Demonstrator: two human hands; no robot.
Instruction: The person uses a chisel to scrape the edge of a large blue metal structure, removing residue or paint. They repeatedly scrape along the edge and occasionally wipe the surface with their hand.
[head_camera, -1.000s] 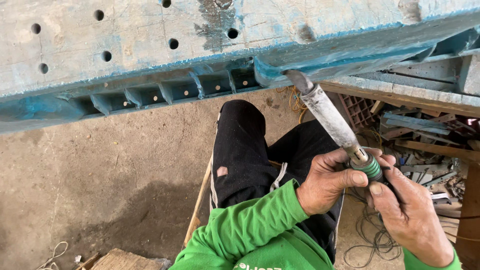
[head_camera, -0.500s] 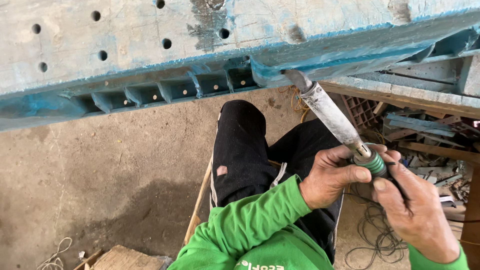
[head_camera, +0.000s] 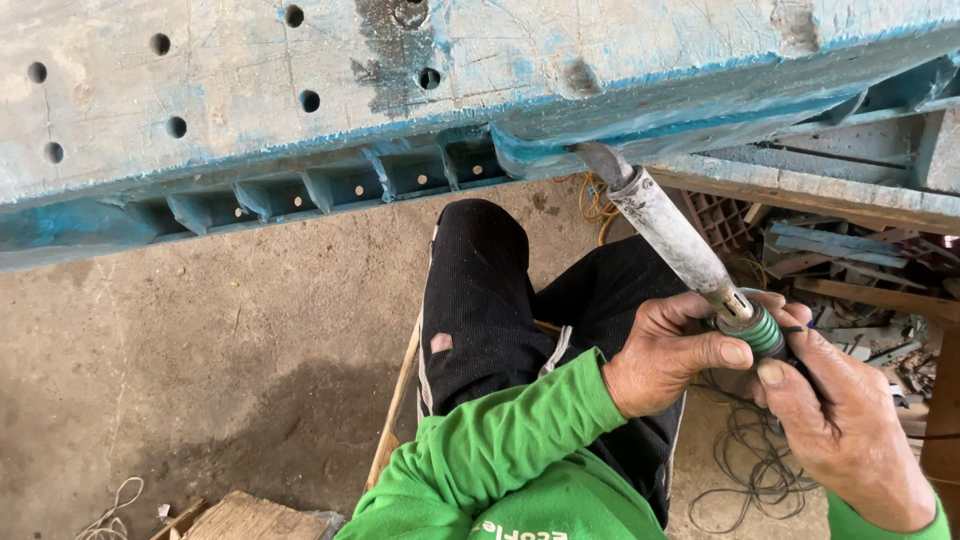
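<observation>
Hands meet low on the right of the view, both wrapped about one tool. The left hand (head_camera: 665, 355) closes its fingers around the green ribbed collar (head_camera: 760, 332) where the handle begins, thumb laid along the near side. The right hand (head_camera: 845, 430) grips the dark handle just behind that collar, thumb tip pressed beside the green rings, so the two hands touch or nearly touch there.

The tool is a soldering-iron-like heating tool (head_camera: 670, 235) with a long grey metal barrel running up and to the left from the hands. Its flattened, bent tip (head_camera: 600, 158) lies against the lower edge of a large blue plastic panel (head_camera: 300, 60), at a spot where the blue edge looks smeared and uneven.

The panel spans the whole far part of the view; its pale, worn top face has round holes, and ribbed pockets (head_camera: 300, 190) run along its near side.

Under the hands are the person's knees in black trousers (head_camera: 480, 300), with green sleeves (head_camera: 500, 440) on the arms. A dusty concrete floor (head_camera: 180, 360) fills the left. Scrap strips and offcuts (head_camera: 850, 260) lie heaped at the right beneath the panel, and a dark cable (head_camera: 750, 470) coils on the floor near the right hand. A wooden block (head_camera: 250, 515) sits at the near left edge.
</observation>
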